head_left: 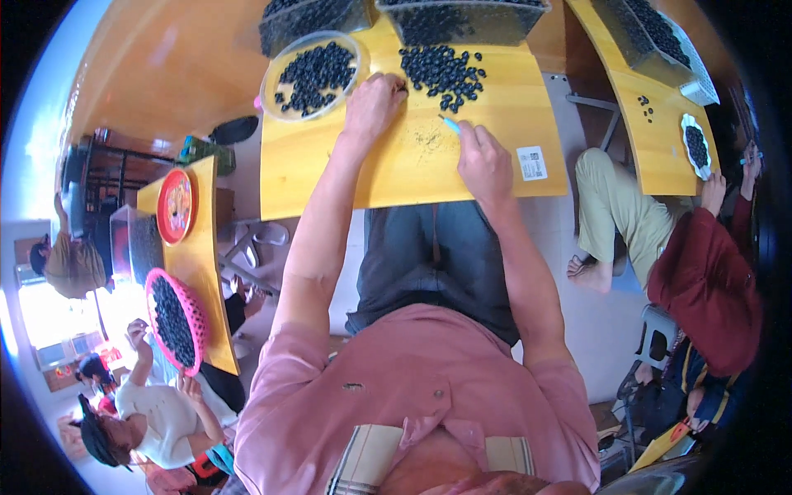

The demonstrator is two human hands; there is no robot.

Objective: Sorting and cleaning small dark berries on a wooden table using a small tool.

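My left hand (375,105) rests on the yellow table (313,177), its fingers closed beside a pile of small, shiny black oval pieces (441,74). Whatever its fingertips pinch is too small to make out. My right hand (483,158) is closed around a slim light-blue handle (451,124) with a short dark tip, which points toward the pile. Between both hands, fine dark crumbs (429,142) are scattered on the wood. Left of the pile stands a round clear tub (271,87) holding more black pieces.
Two clear bins (462,25) (313,35) of black pieces stand at the table's far edge. A printed white label (532,163) lies near the right edge. Other people work at tables on both sides; the left one has a pink basket (196,318) and a red bowl (176,235).
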